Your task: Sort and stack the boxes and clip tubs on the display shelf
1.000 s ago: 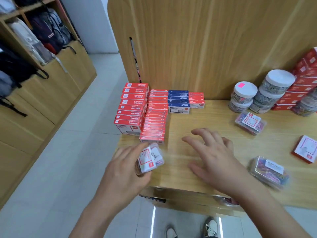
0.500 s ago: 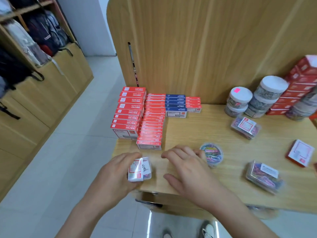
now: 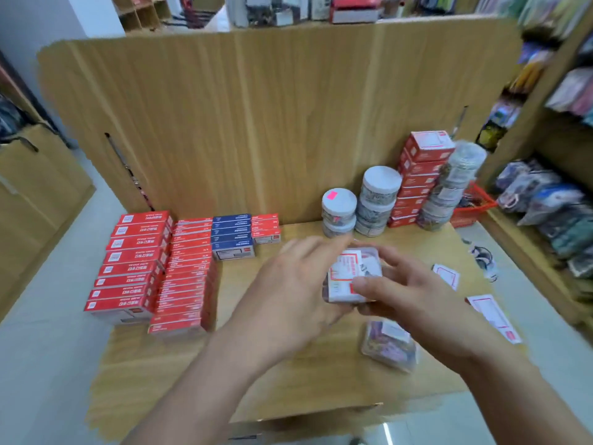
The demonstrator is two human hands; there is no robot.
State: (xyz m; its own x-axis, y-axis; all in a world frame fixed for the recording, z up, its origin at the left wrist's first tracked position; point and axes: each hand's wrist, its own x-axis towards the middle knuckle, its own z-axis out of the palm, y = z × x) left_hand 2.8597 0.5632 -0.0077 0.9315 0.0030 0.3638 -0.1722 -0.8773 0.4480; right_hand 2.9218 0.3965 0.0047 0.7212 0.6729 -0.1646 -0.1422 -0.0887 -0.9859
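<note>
Clip tub (image 3: 351, 277) sits gripped between left hand (image 3: 288, 303) and right hand (image 3: 414, 300).

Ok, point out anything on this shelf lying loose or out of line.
Three loose items on the right: a clear clip box lying askew near the front, and two red-and-white boxes scattered at angles. The left rows and back tub stacks look tidy.
</note>
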